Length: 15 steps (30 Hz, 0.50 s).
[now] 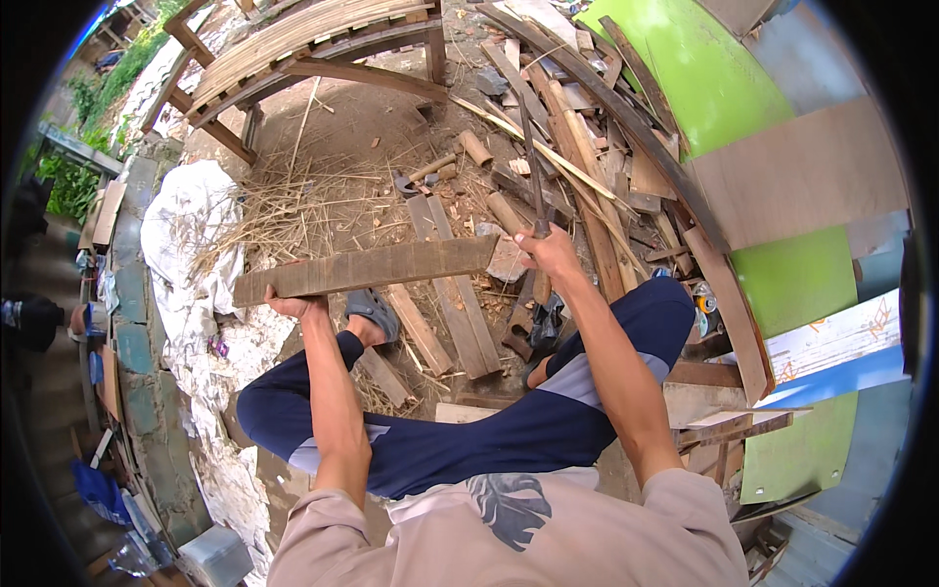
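My left hand [291,304] is closed under the left end of a weathered wooden plank [372,267], which lies almost level across the space before my knees. Around the handle of a long, narrow, dark-bladed tool that looks like a machete [534,161], my right hand [551,252] is closed. Its blade points up and away from me, just beyond the plank's right end and apart from it. Below the raised plank, several loose boards [452,293] lie on the dirt between my feet.
A slatted wooden bench [313,49] stands at the far left. Scrap timber [597,186] is heaped at the right, before green panels [704,78]. Dry straw-like strips [293,210] and a white sheet [191,220] lie on the left. A wooden-handled tool [430,168] rests ahead.
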Tool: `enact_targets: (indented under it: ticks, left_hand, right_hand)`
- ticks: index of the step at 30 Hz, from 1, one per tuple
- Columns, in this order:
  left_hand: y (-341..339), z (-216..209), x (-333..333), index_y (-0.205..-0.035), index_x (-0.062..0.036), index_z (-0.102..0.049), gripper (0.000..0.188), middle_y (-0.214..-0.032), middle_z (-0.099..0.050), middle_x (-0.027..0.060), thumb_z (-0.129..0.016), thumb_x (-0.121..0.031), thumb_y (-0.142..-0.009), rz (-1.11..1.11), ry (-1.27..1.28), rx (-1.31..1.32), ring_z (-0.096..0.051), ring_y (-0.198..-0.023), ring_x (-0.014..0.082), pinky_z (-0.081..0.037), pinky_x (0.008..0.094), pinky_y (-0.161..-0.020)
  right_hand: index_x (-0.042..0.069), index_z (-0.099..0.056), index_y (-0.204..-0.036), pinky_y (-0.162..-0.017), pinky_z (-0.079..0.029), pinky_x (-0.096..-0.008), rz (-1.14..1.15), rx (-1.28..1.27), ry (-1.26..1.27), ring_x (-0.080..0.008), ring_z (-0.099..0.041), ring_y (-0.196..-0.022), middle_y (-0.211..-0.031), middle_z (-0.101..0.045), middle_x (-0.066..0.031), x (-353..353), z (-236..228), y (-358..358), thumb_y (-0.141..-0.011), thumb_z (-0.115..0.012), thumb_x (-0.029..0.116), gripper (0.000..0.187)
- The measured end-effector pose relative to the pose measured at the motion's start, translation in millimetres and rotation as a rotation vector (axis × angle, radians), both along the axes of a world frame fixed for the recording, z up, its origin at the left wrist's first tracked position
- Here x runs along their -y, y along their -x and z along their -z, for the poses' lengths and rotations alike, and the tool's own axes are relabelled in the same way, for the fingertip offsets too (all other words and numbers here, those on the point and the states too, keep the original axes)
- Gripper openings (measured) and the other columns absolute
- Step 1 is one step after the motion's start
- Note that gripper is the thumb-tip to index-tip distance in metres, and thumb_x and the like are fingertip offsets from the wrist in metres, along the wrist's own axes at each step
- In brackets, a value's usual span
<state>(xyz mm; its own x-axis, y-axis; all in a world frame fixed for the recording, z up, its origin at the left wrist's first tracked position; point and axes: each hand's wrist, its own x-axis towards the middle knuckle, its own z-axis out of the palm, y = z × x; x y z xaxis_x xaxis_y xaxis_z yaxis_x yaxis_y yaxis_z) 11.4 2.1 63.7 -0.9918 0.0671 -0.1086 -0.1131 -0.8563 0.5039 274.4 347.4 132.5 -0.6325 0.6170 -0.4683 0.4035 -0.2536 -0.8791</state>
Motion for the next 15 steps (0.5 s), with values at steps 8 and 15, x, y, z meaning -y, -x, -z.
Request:
enact_targets:
  ticks: [8, 15]
  left_hand:
    - [-27, -70, -11, -0.107, -0.0041, -0.059, 0.049, -0.102, -0.062, 0.012, -0.053, -0.044, -0.079, -0.07, -0.224, -0.165, -0.062, -0.09, 0.0266, -0.052, 0.0413, -0.085]
    - [-35, -80, -3, -0.107, -0.0052, -0.055, 0.071, -0.098, -0.061, 0.0129, -0.029, -0.069, -0.09, 0.045, -0.054, -0.246, -0.061, -0.087, 0.0287, -0.052, 0.0435, -0.081]
  right_hand:
    - [0.004, -0.053, -0.1, -0.075, -0.06, -0.0407, 0.103, -0.523, 0.43, -0.0226, -0.063, -0.095, -0.099, -0.061, -0.0095, 34, -21, -22, -0.09, -0.063, 0.011, 0.015]
    - [0.004, -0.054, -0.103, -0.068, -0.059, -0.0389, -0.04, -0.614, 0.477, -0.0203, -0.064, -0.09, -0.098, -0.061, -0.0092, 32, -40, -36, -0.09, -0.066, 0.016, 0.021]
